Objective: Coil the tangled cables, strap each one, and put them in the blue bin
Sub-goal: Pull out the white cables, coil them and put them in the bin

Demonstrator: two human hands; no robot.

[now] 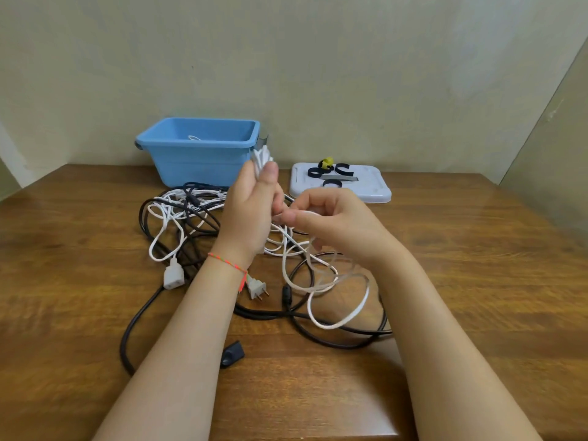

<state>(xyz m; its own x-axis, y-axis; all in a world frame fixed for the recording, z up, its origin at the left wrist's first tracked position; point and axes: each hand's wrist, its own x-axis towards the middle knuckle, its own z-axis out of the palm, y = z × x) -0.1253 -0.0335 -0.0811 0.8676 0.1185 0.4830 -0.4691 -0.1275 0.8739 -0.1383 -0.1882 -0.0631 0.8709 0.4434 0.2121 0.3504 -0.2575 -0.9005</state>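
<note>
Left hand raised, fingers and thumb closed round a small bundle of white cable loops, whose tops poke out above the thumb; right hand just beside it, fingertips pinching the same cable's slack, which hangs in loose loops to the table. Landmark taken: the blue bin, at the back of the table against the wall. Left to right from there: directly in front of the bin, the tangled heap, black cable and further white cord crossed over one another; a white socket end and a two-pin plug lie at the near edge of the heap, a black plug nearer still. Both hands work in front of the bin's right corner. Right of the bin, a pale tray carrying several black straps and one yellow one. A bit of white cord shows inside the bin; cannot tell what it is. Step judged: coiling the white cable, part-wound, no strap on it yet. Next move likely calls for feeding the hanging slack into the left-hand bundle loop by loop, keeping it free of the black cable beneath, then reaching right of the bin for a strap.
</note>
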